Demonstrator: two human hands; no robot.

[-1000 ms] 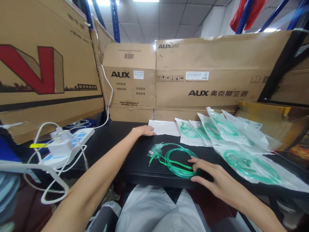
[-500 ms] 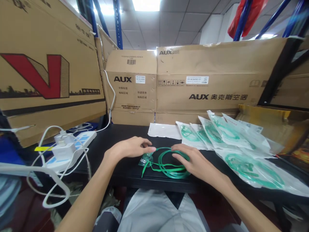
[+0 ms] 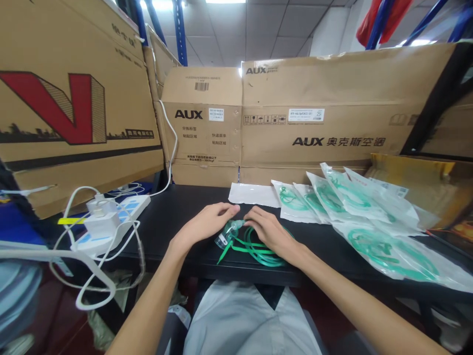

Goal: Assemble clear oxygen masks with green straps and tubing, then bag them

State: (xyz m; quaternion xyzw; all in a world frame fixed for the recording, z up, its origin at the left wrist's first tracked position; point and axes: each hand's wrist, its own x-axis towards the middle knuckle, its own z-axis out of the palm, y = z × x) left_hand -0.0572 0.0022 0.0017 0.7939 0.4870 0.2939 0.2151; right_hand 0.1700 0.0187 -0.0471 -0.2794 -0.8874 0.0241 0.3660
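A clear green mask-like piece, apparently an oxygen mask (image 3: 229, 232), lies near the front of the black table, with a flat green strap (image 3: 224, 252) at its lower side. Beside it on the right is its coil of green tubing (image 3: 264, 257), partly covered by my right hand (image 3: 269, 230). The curled fingers of that hand pinch the tubing where it meets the mask's narrow end. My left hand (image 3: 211, 223) hovers at the mask's upper left, thumb and fingers apart, with nothing visible in it; some of its fingertips are hidden.
White pouches with green tubing (image 3: 343, 197) lie heaped at the right, one larger pouch (image 3: 395, 254) nearer the edge. A flat white pouch (image 3: 254, 194) lies behind my hands. At left are a power strip (image 3: 135, 208) and loose white cables. Cardboard (image 3: 314, 108) walls the back.
My right hand has moved left from the coil's right side to the mask's narrow end. The mask sits more upright. My left hand has shifted slightly and its fingers are straighter.
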